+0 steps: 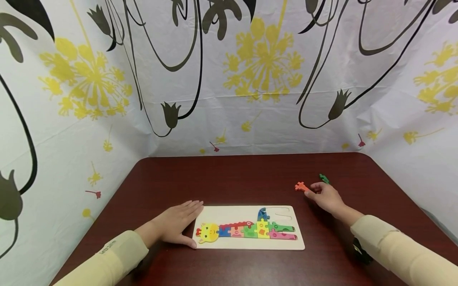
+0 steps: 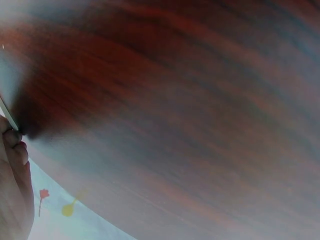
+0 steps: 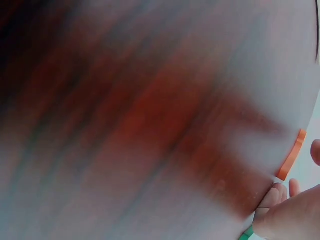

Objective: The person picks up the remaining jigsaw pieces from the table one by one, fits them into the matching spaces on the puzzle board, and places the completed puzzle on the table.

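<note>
A wooden giraffe puzzle board (image 1: pixel 229 211) lies on the table with colourful numbered pieces set in it. My left hand (image 1: pixel 180 222) rests at the board's left edge, fingers extended along the corner and thumb at the lower edge. In the left wrist view, part of the left hand (image 2: pixel 15 170) shows beside the board's thin edge. My right hand (image 1: pixel 327 197) is at an orange puzzle piece (image 1: pixel 301 186), with thumb and forefinger apart beside its near end. The right wrist view shows the orange piece (image 3: pixel 291 155) close to the fingertips. A green puzzle piece (image 1: pixel 324 178) lies just behind this hand.
An outlined slot (image 1: pixel 282 212) shows at the board's upper right, beside a blue piece (image 1: pixel 262 214). The dark red-brown table (image 1: pixel 214 178) reaches back to a white cloth (image 1: pixel 214 131) with printed flowers, which also hangs at both sides.
</note>
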Tool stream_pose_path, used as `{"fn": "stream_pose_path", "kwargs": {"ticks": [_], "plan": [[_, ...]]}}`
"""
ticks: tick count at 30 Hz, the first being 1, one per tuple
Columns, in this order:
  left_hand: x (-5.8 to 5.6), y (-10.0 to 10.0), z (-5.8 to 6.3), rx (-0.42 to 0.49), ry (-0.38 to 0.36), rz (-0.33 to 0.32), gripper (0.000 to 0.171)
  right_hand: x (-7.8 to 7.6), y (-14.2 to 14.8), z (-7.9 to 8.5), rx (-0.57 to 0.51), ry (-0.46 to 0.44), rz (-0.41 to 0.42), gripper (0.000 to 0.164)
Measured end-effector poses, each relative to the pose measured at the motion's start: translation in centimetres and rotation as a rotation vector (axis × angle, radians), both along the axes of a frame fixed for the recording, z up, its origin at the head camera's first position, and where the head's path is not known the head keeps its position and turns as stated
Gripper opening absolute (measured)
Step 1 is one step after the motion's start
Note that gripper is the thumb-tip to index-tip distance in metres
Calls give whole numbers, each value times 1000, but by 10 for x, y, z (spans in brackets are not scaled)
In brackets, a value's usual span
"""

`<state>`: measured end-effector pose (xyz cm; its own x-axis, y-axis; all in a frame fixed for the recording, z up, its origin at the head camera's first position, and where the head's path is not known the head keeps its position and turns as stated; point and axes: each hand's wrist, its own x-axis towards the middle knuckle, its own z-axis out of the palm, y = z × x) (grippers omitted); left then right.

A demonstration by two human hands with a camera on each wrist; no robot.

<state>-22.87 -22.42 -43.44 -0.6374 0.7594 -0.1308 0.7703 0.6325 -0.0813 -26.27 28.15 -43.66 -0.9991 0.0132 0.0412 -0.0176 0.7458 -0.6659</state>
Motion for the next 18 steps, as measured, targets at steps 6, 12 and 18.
{"fn": "stream_pose_path", "kwargs": {"ticks": [6, 12, 18], "plan": [[0, 0, 0, 1, 3, -6, 112, -1, 0, -3, 1, 2, -5, 47], [-1, 0, -1, -7, 14, -9, 112, -3, 1, -7, -31, -5, -32, 41], [0, 0, 0, 0, 7, -7, 112, -3, 0, -7, -37, 7, -51, 36]]}}
